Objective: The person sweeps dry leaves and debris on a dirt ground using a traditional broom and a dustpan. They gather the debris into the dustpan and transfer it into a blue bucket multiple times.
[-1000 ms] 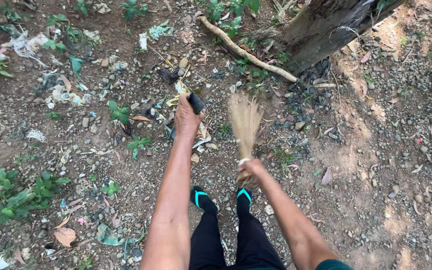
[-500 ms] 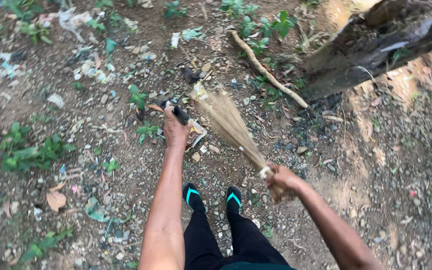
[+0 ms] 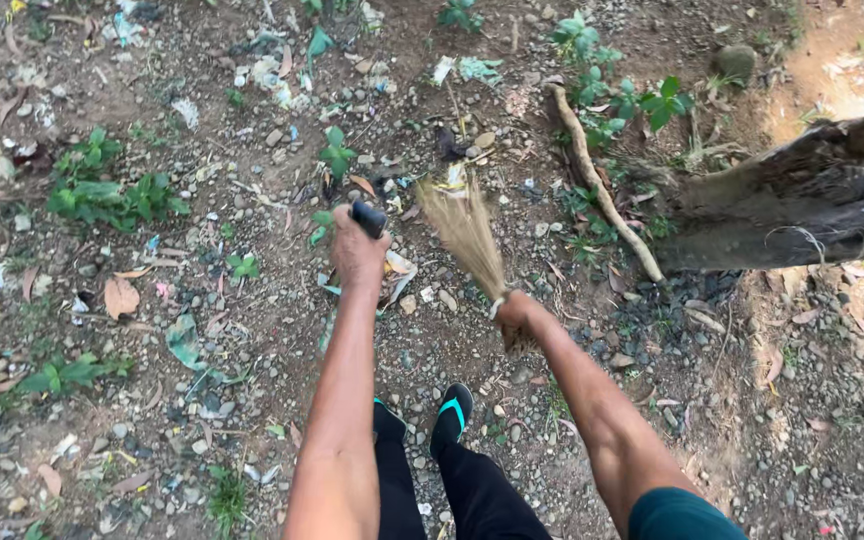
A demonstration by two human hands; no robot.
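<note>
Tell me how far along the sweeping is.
Early on. Done: nothing looks gathered into a pile. In hand: the right hand grips a broom aimed at the ground, and the left hand holds a black handle. Left: leaves and litter lie scattered across the dirt.

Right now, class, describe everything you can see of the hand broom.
The hand broom is a short bundle of pale straw-coloured bristles, bound tight near the base, where the right hand grips it. The bristles fan outward, pointing away from the person, tips over the littered, pebbly soil. Whether they touch the ground cannot be told.
</note>
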